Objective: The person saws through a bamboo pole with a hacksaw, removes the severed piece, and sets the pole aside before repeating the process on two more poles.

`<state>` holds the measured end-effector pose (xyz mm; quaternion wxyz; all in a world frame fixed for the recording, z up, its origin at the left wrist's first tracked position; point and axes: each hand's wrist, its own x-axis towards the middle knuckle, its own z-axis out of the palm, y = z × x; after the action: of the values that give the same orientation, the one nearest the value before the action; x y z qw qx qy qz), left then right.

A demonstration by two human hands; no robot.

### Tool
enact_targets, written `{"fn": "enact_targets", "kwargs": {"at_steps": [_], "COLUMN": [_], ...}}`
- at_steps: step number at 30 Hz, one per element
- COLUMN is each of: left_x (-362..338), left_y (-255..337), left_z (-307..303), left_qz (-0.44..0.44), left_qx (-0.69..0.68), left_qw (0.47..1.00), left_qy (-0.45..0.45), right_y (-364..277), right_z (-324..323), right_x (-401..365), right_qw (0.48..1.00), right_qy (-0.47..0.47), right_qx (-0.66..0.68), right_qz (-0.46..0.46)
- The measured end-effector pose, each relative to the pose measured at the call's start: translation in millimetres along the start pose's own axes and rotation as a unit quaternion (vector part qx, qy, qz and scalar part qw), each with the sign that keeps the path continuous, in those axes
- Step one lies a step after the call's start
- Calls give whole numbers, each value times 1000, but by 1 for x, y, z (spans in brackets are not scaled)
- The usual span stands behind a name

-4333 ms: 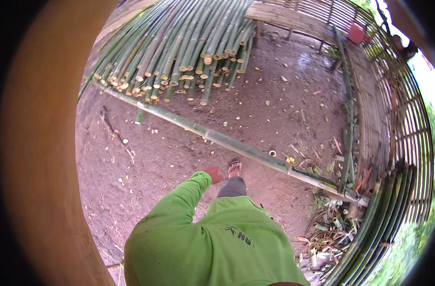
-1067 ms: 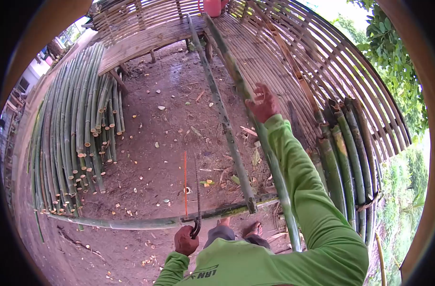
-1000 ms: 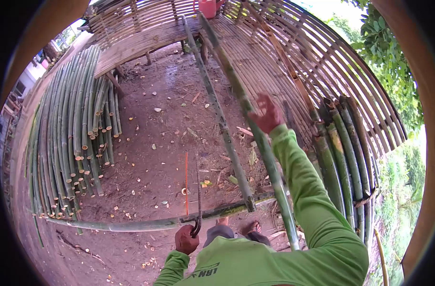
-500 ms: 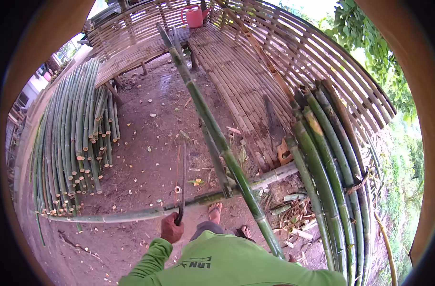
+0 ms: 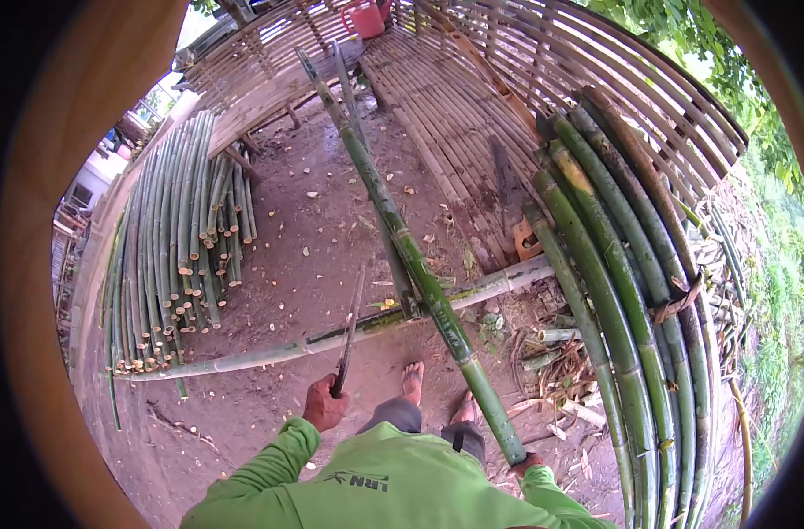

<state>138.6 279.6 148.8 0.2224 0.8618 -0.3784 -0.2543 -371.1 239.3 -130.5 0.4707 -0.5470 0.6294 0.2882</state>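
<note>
My left hand is closed round the handle of a long, narrow blade that points up and away from me. At the lower right, my right hand grips the near end of a long green bamboo pole. The pole slants up to the left and crosses over a pale bamboo pole lying sideways. Another thinner pole runs close beside the green one. Most of my right hand's fingers are hidden by the pole's end.
Cut bamboo poles are piled at the left. Thick green poles stand bundled at the right. Behind are a slatted bench, a saw and a red watering can. Bamboo scraps lie on the ground.
The view has shifted. My right hand, mostly hidden before, now shows at the pole's near end. The blade in my left hand leans more to the right, and both feet show more.
</note>
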Motion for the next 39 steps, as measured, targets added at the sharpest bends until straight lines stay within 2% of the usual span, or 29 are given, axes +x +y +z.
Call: {"fn": "enact_targets", "kwargs": {"at_steps": [2,5,7,8,9,10,12,14,16,18,21,24,26,28,32,35,36,37,39], "left_x": [-6,1,12,17,20,21,25,21,19,15,17,19,22,18,23,42,44,52,60], "left_y": [3,9,12,13,13,14,16,15,7,-6,-11,-18,-20,-1,-7,-23,-7,-24,-15], "left_z": [2,8,11,12,11,9,2,-4,-2,0,9,15,19,12,21,43,41,54,53], "left_qz": [15,25,39,51,64,63,61,58,46,26,-7,18,26,19,23,101,35,105,108], "left_qx": [9,-11,-8,2,13,9,-3,3,7,12,-24,-57,-50,-60,-52,-10,-29,-10,8], "left_qw": [1000,1000,999,999,998,998,998,998,998,999,1000,998,998,998,998,994,999,994,994], "left_qy": [1,0,1,4,8,7,10,25,31,27,6,-2,-5,-6,-4,35,-1,37,2], "right_y": [-42,-100,-139,-153,-148,-144,-109,-16,76,93,41,42,37,1,28,24,9,21,13], "right_z": [-35,-70,-94,-115,-109,-107,-107,-50,3,4,-29,-22,-27,-43,3,25,18,26,20], "right_x": [-25,-19,-29,-34,-14,-6,-18,41,76,28,-14,-17,-25,-56,-18,-6,-26,-20,-19], "right_qw": [999,994,961,967,943,927,946,960,992,993,999,997,999,999,999,997,996,997,994], "right_qy": [46,110,266,209,240,278,257,168,25,54,-5,-12,-25,-17,10,72,91,56,26], "right_qx": [-10,16,39,126,198,186,114,116,48,75,35,74,35,14,40,19,2,40,86], "right_qz": [7,3,-70,-77,-119,-167,-160,-191,-111,-71,2,11,21,27,-3,-37,-25,-36,-53]}}
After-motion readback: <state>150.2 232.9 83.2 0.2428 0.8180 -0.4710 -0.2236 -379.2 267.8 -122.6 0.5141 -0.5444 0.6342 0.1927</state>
